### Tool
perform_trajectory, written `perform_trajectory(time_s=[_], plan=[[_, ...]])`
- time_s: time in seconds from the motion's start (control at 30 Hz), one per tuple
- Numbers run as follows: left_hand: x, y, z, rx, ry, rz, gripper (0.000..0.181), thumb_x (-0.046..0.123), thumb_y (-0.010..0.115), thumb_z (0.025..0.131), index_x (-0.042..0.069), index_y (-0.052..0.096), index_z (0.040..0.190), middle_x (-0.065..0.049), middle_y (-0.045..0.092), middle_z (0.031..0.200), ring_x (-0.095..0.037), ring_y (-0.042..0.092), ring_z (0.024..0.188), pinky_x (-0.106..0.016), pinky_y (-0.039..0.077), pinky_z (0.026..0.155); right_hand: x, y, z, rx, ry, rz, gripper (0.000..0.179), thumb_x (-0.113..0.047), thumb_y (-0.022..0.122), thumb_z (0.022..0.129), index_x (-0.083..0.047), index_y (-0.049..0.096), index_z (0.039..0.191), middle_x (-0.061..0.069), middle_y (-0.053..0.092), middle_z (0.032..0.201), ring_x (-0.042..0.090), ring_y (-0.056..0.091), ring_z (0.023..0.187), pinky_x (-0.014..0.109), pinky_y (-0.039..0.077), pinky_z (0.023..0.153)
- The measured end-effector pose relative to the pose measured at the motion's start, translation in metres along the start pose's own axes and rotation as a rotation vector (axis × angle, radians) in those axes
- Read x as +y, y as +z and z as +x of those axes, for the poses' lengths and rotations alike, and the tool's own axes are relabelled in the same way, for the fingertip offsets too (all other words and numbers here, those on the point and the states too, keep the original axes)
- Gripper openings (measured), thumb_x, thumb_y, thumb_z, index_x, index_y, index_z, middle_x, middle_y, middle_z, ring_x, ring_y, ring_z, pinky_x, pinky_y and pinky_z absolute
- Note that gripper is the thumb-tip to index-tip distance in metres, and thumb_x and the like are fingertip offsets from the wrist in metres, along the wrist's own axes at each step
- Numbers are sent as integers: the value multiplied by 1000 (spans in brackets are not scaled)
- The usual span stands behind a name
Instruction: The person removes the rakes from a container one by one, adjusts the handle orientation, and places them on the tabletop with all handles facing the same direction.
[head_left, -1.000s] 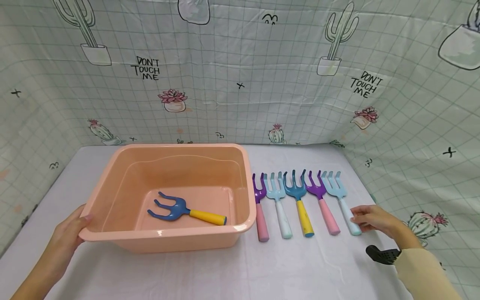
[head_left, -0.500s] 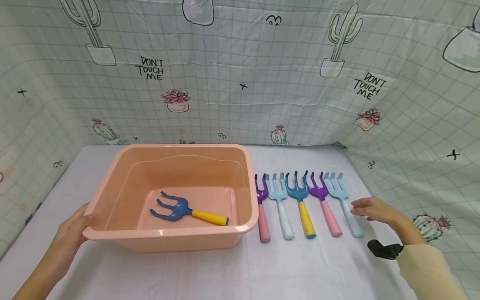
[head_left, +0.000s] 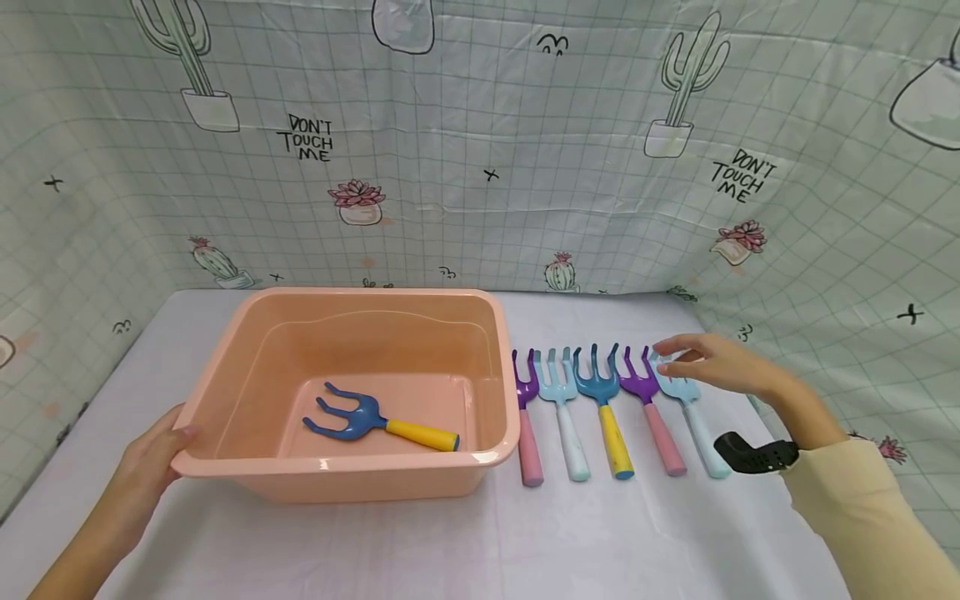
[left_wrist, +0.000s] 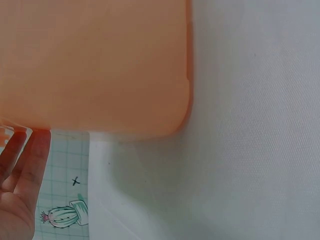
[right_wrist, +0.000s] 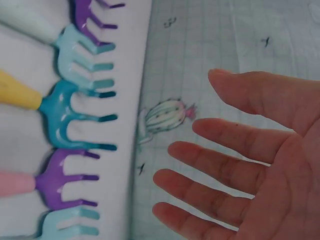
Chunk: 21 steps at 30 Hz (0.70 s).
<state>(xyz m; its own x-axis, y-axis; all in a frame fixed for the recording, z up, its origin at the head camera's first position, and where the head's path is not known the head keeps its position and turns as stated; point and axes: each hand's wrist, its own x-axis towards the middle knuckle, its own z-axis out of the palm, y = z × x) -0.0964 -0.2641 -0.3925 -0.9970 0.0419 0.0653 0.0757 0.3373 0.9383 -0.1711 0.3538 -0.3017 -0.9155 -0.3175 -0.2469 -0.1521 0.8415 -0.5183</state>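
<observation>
My left hand (head_left: 138,471) holds the left rim of a peach plastic basin (head_left: 345,467), thumb over the edge and fingers beneath. Inside the basin lies a blue hand fork (head_left: 363,415) with a yellow handle. My right hand (head_left: 716,364) hovers with spread fingers above the tines of the rightmost light-blue hand fork (head_left: 705,437), partly covering them, and holds nothing. Leftward from there, in a row, lie a purple fork (head_left: 660,433) with a pink handle, a blue fork (head_left: 615,442) with a yellow handle, another light-blue fork (head_left: 572,442) and another purple fork (head_left: 528,450).
A white cloth (head_left: 360,550) covers the table. Behind and beside it hangs a grid-patterned curtain (head_left: 450,125) printed with cacti. The basin's right wall stands close beside the leftmost fork in the row. A black strap (head_left: 753,454) sits at my right wrist.
My right hand has let go of the rightmost light-blue fork's handle, lifted and moved up and away toward its tines. The left hand keeps its hold. The view has shifted slightly.
</observation>
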Motion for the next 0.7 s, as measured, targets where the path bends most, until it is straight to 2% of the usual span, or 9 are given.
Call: perform_trajectory(time_s=[0.23,0.47,0.7], plan=[[0,0,0,-1,17,-8,38,13,33,99,40,46,123,26,58,102,6,54,87,-7,40,72,-62,-14,17,-66,-140,13,43,-25,58,91,-2,52,128,16,58,125,31,57,110,48,47,90],[-1,0,0,-4,27,-37,39,12,33,99,40,46,124,27,58,104,7,54,88,-7,40,73,-117,-17,35,-108,-190,-12,44,-32,59,91,-8,54,128,11,56,128,27,54,114,44,48,90],[-2,0,-1,4,27,-39,38,12,34,99,40,47,122,26,58,102,6,55,87,-7,41,72,-160,-10,57,-155,-252,-118,46,-32,61,88,-10,55,128,9,55,129,27,53,115,44,48,91]])
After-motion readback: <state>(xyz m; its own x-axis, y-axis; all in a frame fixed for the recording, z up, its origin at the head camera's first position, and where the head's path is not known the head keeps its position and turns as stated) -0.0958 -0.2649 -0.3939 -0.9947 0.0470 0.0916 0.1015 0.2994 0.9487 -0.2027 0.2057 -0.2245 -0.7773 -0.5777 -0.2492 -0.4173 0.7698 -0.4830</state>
